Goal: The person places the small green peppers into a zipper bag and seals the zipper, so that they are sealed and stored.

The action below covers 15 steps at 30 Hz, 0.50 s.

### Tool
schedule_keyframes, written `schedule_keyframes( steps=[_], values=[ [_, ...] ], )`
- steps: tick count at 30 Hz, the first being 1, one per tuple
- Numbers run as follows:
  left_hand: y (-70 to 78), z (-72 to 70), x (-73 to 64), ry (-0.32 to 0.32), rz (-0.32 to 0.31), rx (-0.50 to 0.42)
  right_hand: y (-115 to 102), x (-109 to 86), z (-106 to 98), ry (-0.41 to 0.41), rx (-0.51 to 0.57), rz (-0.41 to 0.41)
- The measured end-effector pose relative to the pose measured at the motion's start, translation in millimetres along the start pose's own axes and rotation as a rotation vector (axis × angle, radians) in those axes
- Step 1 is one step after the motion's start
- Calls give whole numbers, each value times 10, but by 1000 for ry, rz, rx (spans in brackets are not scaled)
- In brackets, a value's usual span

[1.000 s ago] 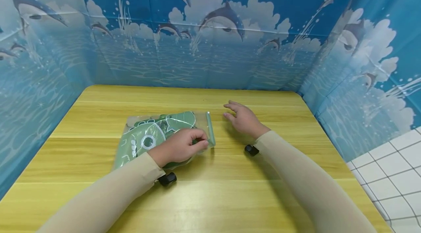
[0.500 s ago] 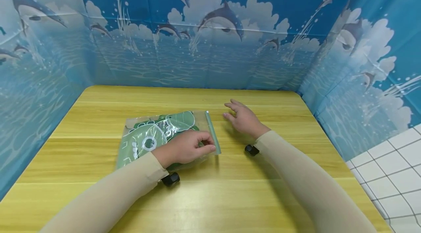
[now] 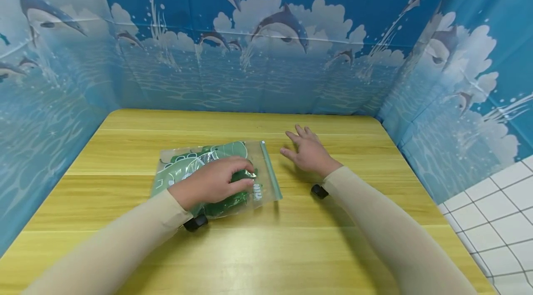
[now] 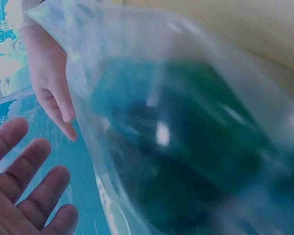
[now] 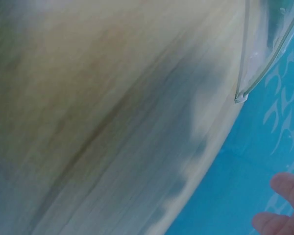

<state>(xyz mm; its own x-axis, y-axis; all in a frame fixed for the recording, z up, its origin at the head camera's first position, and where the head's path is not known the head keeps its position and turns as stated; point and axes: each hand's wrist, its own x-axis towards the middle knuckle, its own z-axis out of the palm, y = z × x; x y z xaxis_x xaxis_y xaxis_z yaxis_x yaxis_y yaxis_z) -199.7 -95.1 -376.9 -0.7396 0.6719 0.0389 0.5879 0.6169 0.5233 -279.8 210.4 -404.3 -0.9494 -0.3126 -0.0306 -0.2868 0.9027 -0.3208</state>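
Note:
A clear zip bag [image 3: 261, 172] with a green cartoon print lies on the wooden table [image 3: 258, 258], its green zip strip [image 3: 271, 170] facing right. Green contents [image 4: 186, 132] show through the plastic up close in the left wrist view. Over the middle of the bag is my left hand [image 3: 218, 179], thumb and fingers apart with no plastic between them; it covers part of the print. My right hand [image 3: 310, 154] is just right of the zip strip, fingers spread and holding nothing. The right wrist view shows two of its fingertips near the bag's corner [image 5: 241, 97].
Blue dolphin-print curtains [image 3: 266, 77] hang along the table's back and both sides. White tiles [image 3: 499, 216] show at the lower right. A small black wrist camera [image 3: 195, 223] sits under the left sleeve, another [image 3: 319, 191] under the right.
The bag shifted slightly right with my left hand, its zip end swinging toward me. My left hand then let go and drew back left. The right hand's fingers spread wider.

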Motion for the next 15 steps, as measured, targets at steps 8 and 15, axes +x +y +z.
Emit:
schedule_keyframes(
  steps=[8,15],
  values=[
    [-167,-121,-146,43,-41,138,22,-1,20,0,-57,-9],
    [-377,-266,-278,106,-110,245,42,-7,50,0,-108,-4]
  ],
)
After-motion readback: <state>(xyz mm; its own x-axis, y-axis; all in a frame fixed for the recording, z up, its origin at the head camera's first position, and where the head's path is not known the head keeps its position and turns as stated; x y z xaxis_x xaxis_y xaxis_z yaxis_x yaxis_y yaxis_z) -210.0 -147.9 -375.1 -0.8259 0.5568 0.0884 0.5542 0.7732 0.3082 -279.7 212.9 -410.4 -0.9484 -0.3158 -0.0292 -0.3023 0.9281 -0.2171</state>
